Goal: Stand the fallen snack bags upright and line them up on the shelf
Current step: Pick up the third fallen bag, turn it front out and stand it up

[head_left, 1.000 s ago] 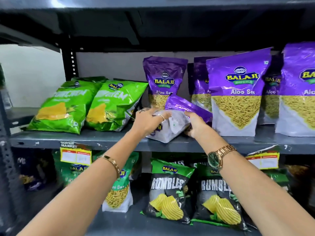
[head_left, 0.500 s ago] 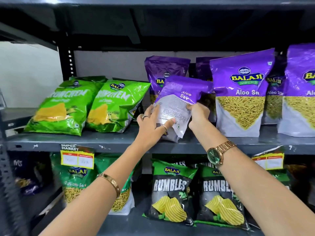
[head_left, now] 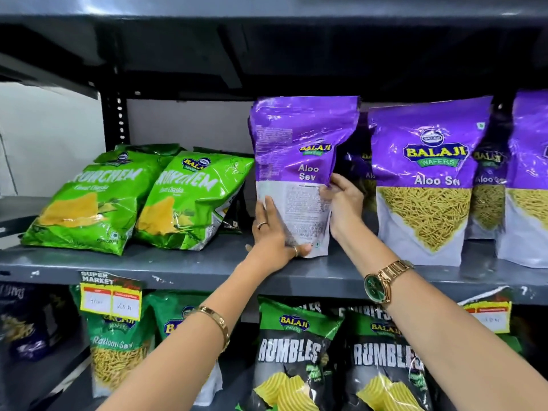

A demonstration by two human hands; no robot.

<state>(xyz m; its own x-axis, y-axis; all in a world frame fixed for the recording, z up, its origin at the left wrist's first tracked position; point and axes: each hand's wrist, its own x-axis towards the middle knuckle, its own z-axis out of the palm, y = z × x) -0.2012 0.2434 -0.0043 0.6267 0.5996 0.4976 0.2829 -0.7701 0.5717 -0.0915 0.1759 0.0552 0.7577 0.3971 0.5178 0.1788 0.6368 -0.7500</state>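
A purple Aloo Sev bag (head_left: 296, 161) stands upright on the grey shelf (head_left: 178, 266), its printed back side facing me. My left hand (head_left: 274, 232) grips its lower left edge and bottom corner. My right hand (head_left: 344, 203) holds its right edge at mid height. To the right a row of purple Aloo Sev bags (head_left: 427, 179) stands upright, front side out, with more behind them. Two green Crunchem bags (head_left: 89, 200) (head_left: 189, 203) lean back at the left of the same shelf.
The shelf above (head_left: 267, 13) hangs low over the bags. A black upright post (head_left: 117, 120) stands at the back left. Below are Rumbles bags (head_left: 290, 354), a Ratlami Sev bag (head_left: 118, 348) and yellow price tags (head_left: 111, 301) on the shelf edge.
The purple bag has gone from lying flat on the shelf, through a tilt, to standing upright. Both hands rose with it and now hold its sides.
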